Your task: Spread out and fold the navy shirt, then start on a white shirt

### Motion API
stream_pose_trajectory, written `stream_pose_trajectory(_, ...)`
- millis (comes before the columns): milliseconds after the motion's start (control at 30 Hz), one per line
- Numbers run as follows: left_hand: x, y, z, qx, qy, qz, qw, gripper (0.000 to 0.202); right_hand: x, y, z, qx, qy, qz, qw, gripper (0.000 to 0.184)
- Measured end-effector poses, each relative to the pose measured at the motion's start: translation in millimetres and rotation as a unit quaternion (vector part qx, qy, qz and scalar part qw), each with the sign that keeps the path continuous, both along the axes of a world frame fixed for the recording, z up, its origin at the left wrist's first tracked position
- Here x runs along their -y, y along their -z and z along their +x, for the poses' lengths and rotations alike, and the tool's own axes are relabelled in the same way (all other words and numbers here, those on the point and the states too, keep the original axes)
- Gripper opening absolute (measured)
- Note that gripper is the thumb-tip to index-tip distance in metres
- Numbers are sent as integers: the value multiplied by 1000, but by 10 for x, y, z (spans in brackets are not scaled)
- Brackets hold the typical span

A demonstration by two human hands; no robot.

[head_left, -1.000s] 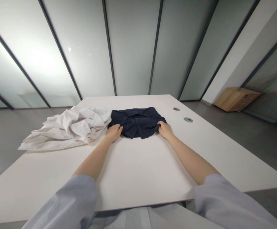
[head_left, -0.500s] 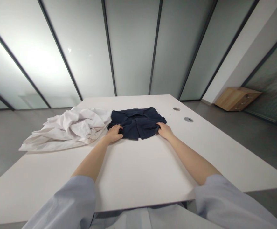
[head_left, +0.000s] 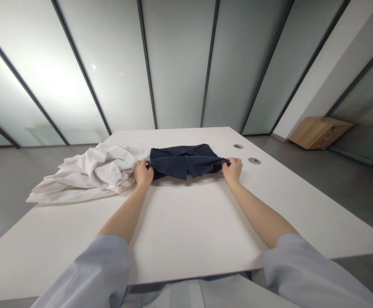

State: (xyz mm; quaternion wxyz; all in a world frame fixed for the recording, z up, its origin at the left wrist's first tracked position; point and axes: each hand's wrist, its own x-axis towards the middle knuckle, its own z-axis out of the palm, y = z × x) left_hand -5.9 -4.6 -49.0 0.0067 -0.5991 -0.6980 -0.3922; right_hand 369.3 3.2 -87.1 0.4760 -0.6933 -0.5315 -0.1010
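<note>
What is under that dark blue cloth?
The dark blue cloth spreads over the white table, whose top shows right in front of it. Anything beneath the cloth's middle is covered, so I can't tell whether something else lies there.

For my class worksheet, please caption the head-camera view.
Left hand and right hand hold dark cloth by its near edge beside crumpled white cloth on a table.

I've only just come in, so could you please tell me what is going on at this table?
Someone's left hand and right hand grip opposite ends of a dark navy cloth, its near edge held stretched between them and partly off the white table. A crumpled white cloth lies beside it, close by the left hand.
</note>
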Motion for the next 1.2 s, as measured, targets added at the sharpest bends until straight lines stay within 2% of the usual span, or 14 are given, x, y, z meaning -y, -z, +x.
stream_pose_trajectory(133,-9,-28,4,55,-24,-56,997,28,8,-33,10,-58,16,-3,998,31)
stream_pose_trajectory(233,-48,2,0,66,-14,-75,995,35,18,-39,9,-94,-10,-72,993,34)
stream_pose_trajectory(333,-95,51,16,129,37,-83,988,46,30,-42,18,-122,-44,-124,984,37)
stream_pose_trajectory(433,-149,95,44,231,105,-88,963,51,20,-48,36,-175,-69,-96,977,36)
stream_pose_trajectory(500,-183,123,54,254,122,-54,958,49,-18,-47,42,-218,-97,-68,969,37)
stream_pose_trajectory(567,-204,159,57,220,138,-1,966,46,-78,-27,40,-240,-142,-42,959,43)
stream_pose_trajectory(633,-205,203,59,140,169,35,975,62,-142,22,32,-229,-193,-41,953,63)
stream_pose_trajectory(700,-186,244,64,49,186,32,981,83,-184,94,25,-193,-226,-73,952,82)
stream_pose_trajectory(767,-157,271,71,-14,171,11,985,88,-191,162,18,-147,-230,-115,955,88)
stream_pose_trajectory(833,-132,280,76,-52,147,-13,988,84,-164,197,4,-88,-217,-147,961,83)
stream_pose_trajectory(933,-109,276,85,-119,159,-76,977,79,-83,155,-50,19,-192,-209,959,72)
stream_pose_trajectory(1033,-94,253,98,-181,181,-150,955,68,21,18,-137,120,-177,-286,934,56)
stream_pose_trajectory(1100,-77,215,108,-206,181,-171,946,65,91,-101,-196,172,-165,-319,917,49)
stream_pose_trajectory(1200,-30,110,128,-231,160,-190,941,75,186,-274,-261,217,-132,-358,899,51)
